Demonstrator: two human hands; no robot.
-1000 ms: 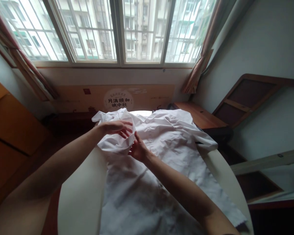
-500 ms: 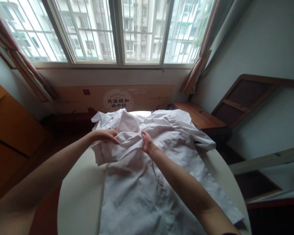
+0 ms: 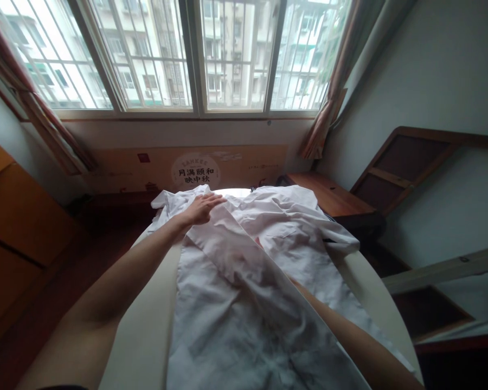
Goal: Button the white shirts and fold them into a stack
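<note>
A white short-sleeved shirt (image 3: 236, 309) lies spread on a round white table (image 3: 146, 330), collar end toward the window. My left hand (image 3: 202, 208) rests flat on the shirt's far left shoulder, fingers extended, holding nothing. The left front panel of the shirt is folded over toward the right and covers my right hand. Only a sliver of fingers (image 3: 259, 242) shows under the cloth edge, and my right forearm (image 3: 341, 330) comes out from beneath it. The shirt's right sleeve (image 3: 337, 238) hangs toward the table's right edge.
A printed cardboard box (image 3: 195, 170) stands under the window behind the table. An orange wooden cabinet (image 3: 20, 216) is at the left, and a wooden desk (image 3: 329, 195) and a dark framed panel (image 3: 410, 162) are at the right. Curtains hang at both window sides.
Both hands held the bunched left sleeve area before. Now the cloth is laid flat, my left hand has moved up onto the shoulder, and my right hand has slid under the front panel.
</note>
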